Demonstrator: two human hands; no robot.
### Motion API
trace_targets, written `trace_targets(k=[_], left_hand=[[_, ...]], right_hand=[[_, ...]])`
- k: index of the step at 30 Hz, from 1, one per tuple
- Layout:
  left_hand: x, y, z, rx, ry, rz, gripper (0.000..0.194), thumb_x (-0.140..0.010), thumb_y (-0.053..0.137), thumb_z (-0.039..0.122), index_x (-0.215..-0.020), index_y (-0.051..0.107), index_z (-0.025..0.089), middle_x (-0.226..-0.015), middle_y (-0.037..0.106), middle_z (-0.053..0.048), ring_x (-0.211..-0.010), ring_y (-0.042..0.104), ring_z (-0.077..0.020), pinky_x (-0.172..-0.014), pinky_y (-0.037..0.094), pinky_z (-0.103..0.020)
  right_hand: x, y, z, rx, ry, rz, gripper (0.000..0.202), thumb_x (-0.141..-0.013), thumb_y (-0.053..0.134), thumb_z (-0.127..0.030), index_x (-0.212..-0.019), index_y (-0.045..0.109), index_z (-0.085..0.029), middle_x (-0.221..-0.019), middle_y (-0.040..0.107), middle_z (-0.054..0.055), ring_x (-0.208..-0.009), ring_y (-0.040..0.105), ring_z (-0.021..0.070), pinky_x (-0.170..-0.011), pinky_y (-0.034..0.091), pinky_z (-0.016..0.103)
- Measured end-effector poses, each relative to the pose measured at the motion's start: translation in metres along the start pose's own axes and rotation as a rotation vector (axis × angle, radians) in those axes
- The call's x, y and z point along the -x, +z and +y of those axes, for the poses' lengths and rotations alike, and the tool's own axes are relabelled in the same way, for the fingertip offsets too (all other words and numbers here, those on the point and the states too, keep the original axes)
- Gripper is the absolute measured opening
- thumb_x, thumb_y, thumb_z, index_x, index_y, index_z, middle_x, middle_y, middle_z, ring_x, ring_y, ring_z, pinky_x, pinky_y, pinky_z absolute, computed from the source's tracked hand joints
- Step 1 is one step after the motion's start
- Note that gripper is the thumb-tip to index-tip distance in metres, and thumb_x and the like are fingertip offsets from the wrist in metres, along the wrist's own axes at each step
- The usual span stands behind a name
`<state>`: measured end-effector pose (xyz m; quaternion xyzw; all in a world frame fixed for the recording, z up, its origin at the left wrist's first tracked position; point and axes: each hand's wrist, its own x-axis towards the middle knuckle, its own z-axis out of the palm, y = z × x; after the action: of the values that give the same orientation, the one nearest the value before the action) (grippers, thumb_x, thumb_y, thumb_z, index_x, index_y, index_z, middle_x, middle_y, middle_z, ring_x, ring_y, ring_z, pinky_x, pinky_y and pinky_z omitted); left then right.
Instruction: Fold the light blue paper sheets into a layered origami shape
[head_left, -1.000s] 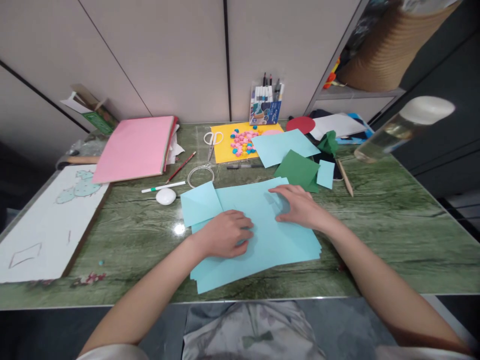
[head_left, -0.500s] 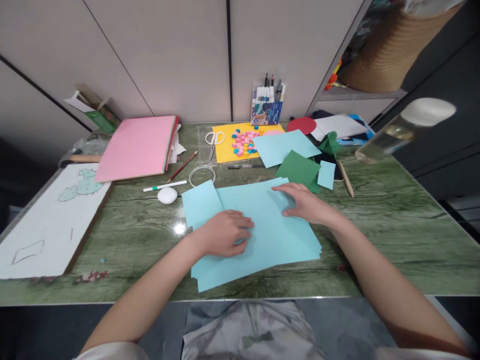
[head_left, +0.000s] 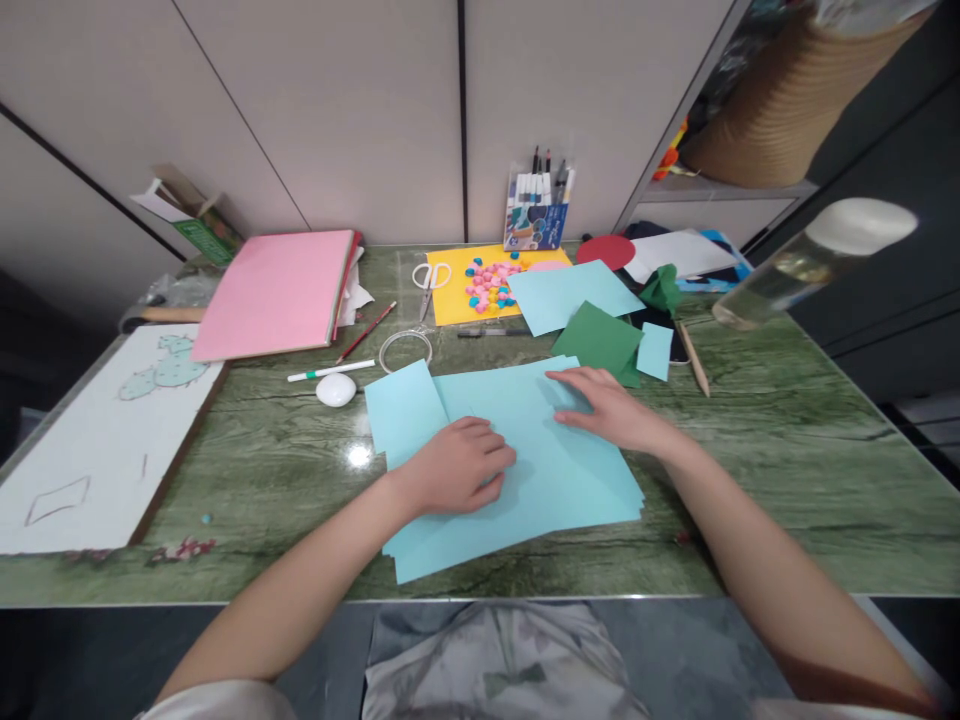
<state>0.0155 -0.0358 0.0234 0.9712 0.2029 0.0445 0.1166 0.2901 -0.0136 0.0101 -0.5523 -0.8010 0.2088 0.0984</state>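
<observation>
Several sheets of light blue paper (head_left: 517,520) lie in a loose stack in front of me on the green table (head_left: 795,470). A smaller light blue piece of paper (head_left: 403,400) rests on the stack's left corner. My left hand (head_left: 466,465) is over the middle of the top sheet, fingers bent and slightly apart, with nothing in them. On the right side of the stack is my right hand (head_left: 604,405), thumb and fingers spread over the paper and holding nothing. Whether its fingertips touch the sheet I cannot tell.
Behind the stack are white-handled scissors (head_left: 431,280), a yellow sheet (head_left: 450,310) with colourful paper balls, green paper (head_left: 598,340) and a wire coil (head_left: 405,350). A pink folder (head_left: 277,290) and a drawing board (head_left: 112,440) stand left. A bottle (head_left: 802,265) stands right.
My left hand has slid slightly to the right over the paper. My right thumb has moved a little up and left. The sheets lie as before.
</observation>
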Motion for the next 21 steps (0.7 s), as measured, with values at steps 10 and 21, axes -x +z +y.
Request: trace_targets(k=[10,21], left_hand=[[-0.009,0.007,0.015,-0.140,-0.059,-0.008,0.033,-0.093,0.043,0.035,-0.118,0.058,0.020,-0.101,0.056,-0.009,-0.093,0.050,-0.0278,-0.084,0.038,-0.044],[-0.005,0.008,0.009,-0.074,-0.060,0.031,0.029,-0.094,0.043,0.034,-0.105,0.066,0.022,-0.102,0.061,-0.006,-0.097,0.052,-0.0248,-0.090,0.037,-0.042]], right_hand=[[0.005,0.029,-0.029,0.063,0.021,-0.034,0.078,-0.074,0.066,-0.043,-0.145,0.034,-0.033,-0.153,0.031,0.007,-0.140,0.023,0.0325,-0.110,0.023,0.052],[0.001,0.022,-0.020,-0.005,0.020,-0.024,0.078,-0.071,0.069,-0.032,-0.142,0.038,-0.031,-0.149,0.037,0.009,-0.137,0.031,0.0302,-0.108,0.027,0.052]])
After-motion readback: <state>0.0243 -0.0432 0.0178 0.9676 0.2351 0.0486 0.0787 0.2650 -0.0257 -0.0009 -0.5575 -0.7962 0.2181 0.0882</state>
